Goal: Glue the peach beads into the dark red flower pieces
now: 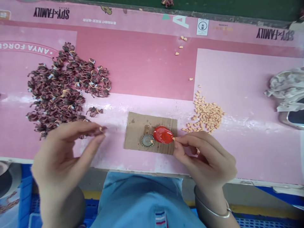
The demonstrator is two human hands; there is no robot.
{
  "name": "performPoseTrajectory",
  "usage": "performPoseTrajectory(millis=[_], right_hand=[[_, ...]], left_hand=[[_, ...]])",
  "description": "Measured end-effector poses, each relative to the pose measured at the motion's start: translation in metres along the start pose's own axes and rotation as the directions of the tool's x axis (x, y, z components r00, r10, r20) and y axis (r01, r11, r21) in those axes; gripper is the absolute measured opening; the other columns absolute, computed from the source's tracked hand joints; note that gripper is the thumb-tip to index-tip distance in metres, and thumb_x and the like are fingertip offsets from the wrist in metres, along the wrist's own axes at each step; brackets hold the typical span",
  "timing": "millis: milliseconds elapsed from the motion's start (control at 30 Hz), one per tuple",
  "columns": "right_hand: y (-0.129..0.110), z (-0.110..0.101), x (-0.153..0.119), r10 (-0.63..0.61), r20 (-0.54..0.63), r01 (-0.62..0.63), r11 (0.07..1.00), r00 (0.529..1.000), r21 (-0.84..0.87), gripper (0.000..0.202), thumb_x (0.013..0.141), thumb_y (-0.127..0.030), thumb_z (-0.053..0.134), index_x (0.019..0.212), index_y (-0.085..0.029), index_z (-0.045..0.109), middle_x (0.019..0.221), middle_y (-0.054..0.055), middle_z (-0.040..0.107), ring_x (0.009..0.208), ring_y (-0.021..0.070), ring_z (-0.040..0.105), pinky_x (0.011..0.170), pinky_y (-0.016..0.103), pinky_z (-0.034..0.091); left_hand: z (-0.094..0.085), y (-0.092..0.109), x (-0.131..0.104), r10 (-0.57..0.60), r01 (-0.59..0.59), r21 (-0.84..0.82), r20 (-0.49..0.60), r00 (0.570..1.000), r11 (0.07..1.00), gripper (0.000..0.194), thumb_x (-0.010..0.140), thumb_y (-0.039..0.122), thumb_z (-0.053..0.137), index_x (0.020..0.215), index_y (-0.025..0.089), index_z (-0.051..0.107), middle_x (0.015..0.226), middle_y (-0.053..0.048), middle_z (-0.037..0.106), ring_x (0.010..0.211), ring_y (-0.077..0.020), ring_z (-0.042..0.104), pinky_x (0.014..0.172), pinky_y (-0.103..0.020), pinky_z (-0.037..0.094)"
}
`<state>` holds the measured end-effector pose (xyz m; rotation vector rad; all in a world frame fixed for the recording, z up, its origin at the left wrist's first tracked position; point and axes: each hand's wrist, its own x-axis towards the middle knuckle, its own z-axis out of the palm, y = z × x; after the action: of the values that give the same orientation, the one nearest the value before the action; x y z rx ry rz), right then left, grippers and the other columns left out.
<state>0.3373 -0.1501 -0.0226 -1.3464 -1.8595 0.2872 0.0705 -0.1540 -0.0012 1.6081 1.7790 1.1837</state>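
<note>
A small dark figure (102,129) is held above the worktop (147,72), pinched by the fingers of the left hand (63,152), which hide most of it. A pale piece (174,138) is pinched by the fingers of the right hand (206,155) at the red dish (163,134); contact with the rim cannot be confirmed. The tip grip presumably leaves the piece's far end exposed. The dish and a bottle cap (147,141) stand on cardboard (135,126) between the hands, probably to catch drips. The heap of dark figures (59,91) lies left, the heap of pale pieces (209,115) right, apparently so each hand reaches its own supply. A cloth (287,87) lies far right.
</note>
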Motion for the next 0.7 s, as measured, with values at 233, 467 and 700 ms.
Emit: performPoseTrajectory(millis=[233, 467, 700], right_hand=[[0.003, 0.0, 0.0, -0.029, 0.01, 0.029, 1.0, 1.0, -0.003, 0.021, 0.09, -0.002, 0.071, 0.093, -0.022, 0.065, 0.078, 0.0, 0.073, 0.066, 0.0125, 0.069, 0.055, 0.024, 0.056], [-0.016, -0.005, 0.005, -0.021, 0.001, 0.021, 0.989, 1.0, 0.143, 0.025, 0.088, 0.003, 0.067, 0.089, -0.021, 0.062, 0.073, -0.001, 0.068, 0.063, 0.0109, 0.064, 0.058, 0.025, 0.057], [-0.037, -0.004, 0.007, -0.05, -0.047, 0.061, 0.964, 0.998, 0.26, 0.025, 0.092, 0.0, 0.062, 0.081, -0.022, 0.058, 0.065, -0.003, 0.065, 0.058, 0.009, 0.062, 0.059, 0.024, 0.059]], left_hand=[[0.027, 0.024, -0.014, -0.053, 0.18, -0.44, 0.286, 0.957, 0.88, 0.028, 0.085, 0.001, 0.077, 0.096, 0.027, 0.075, 0.096, 0.001, 0.077, 0.094, -0.0132, 0.075, 0.089, -0.02, 0.062], [0.036, 0.031, -0.016, -0.192, 0.431, -0.629, 0.413, 0.89, 0.647, 0.024, 0.086, 0.018, 0.087, 0.105, 0.03, 0.079, 0.088, 0.0, 0.078, 0.085, -0.0127, 0.077, 0.074, -0.014, 0.062], [0.045, 0.035, -0.021, -0.079, 0.801, -0.589, 0.798, 0.597, 0.107, 0.015, 0.092, 0.022, 0.082, 0.104, 0.03, 0.079, 0.094, 0.002, 0.079, 0.079, -0.0084, 0.077, 0.074, -0.012, 0.062]])
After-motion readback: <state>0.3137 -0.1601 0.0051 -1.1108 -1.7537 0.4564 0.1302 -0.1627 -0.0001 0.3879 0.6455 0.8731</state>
